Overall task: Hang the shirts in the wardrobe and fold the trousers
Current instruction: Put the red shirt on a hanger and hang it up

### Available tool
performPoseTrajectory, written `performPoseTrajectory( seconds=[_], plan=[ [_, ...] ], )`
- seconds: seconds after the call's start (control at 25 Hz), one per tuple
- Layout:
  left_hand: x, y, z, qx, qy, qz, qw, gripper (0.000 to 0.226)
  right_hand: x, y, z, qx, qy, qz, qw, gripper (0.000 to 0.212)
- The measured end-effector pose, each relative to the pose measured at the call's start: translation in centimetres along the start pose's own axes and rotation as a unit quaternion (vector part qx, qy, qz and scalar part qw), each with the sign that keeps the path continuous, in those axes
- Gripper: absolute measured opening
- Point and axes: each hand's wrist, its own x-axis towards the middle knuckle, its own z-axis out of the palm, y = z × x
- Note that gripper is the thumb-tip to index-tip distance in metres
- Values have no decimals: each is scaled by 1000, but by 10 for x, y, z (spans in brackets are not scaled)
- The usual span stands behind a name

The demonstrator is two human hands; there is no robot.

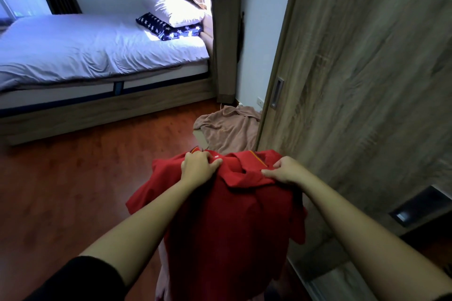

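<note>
Currently you hold the red shirt [232,227] up in front of you, off the floor [73,190], one hand on each side of its collar [244,179]. Your left hand [198,166] has its fingers curled over the top edge, bunching fabric. Your right hand [285,171] pinches fabric at the collar's other end, thumb toward the left hand.

Orientation: collar end up and away from you, body hanging straight down from the grip toward your feet. Long axis is roughly vertical, top to bottom in the head view. One sleeve sticks out below and left of the left hand; the other droops below the right hand. Can't tell whether front or back faces you.

Markings: thin yellow-orange trim stripe just beyond the right hand. Small white mark at your left fingertips, too small to read. No text legible.

Just beyond the grip, a beige garment [227,129] lies crumpled on the floor. Right of your right hand is the wood-grain wardrobe door [367,80], with a recessed metal handle [277,93] up beyond the grip and a second dark recess [420,205] nearer you.

Far left beyond the left hand: bed [85,44], white pillow [173,8] stacked on a navy star-print pillow [168,28], curtain [225,32] behind. Your left arm has a black sleeve [80,278].
</note>
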Motion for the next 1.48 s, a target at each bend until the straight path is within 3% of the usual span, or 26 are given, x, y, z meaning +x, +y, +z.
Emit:
performPoseTrajectory(
  seconds=[0.08,0.16,0.24,0.36,0.48,0.56,0.6,0.68,0.8,0.84,0.92,1.0,1.08,1.2,1.28,1.32,1.4,1.48],
  plan=[
    [6,4,-2,-64,-7,-67,996,35,5,-4,3,21,59,-11,998,28],
    [4,7,-1,-108,11,-105,989,29,-2,-12,1,12,149,-26,988,37],
    [-6,14,2,-129,74,-104,983,26,-11,-18,-3,-36,229,-89,969,33],
    [-34,24,5,-164,242,-31,956,24,-18,-22,-7,-14,227,-220,949,31],
    [-70,13,20,-123,341,137,922,24,-19,-21,-10,19,167,-259,951,50],
    [-89,-2,30,-106,292,213,926,22,-24,-18,-8,-36,103,-266,958,58],
    [-93,-7,31,-112,236,207,943,20,-25,-16,-7,-72,71,-262,960,57],
    [-90,-6,22,-171,125,108,971,17,-22,-14,-2,-149,37,-246,957,47],
    [-62,4,1,-224,85,-91,967,37,-19,-15,5,-182,48,-200,961,23],
    [-50,8,-7,-184,75,-130,971,48,-18,-15,6,-180,63,-193,962,20],
    [-26,13,-20,-36,42,-154,987,67,-18,-16,11,-207,91,-183,957,36],
    [-8,19,-31,73,-2,-147,987,66,-17,-19,16,-268,145,-153,940,44],
    [7,24,-39,99,-41,-151,983,61,-16,-22,18,-320,198,-124,918,36],
    [21,31,-38,-6,-56,-182,982,58,-13,-25,17,-347,212,-134,904,27],
    [25,28,-36,-159,27,-210,964,38,-12,-28,15,-324,208,-163,908,27],
    [22,26,-38,-258,90,-208,939,29,-13,-30,13,-321,204,-175,908,29],
    [3,18,-47,-459,189,-159,853,18,-14,-33,8,-328,202,-190,903,31],
    [-26,3,-51,-579,227,-82,778,25,-13,-32,3,-315,210,-178,908,30]
  ],
)
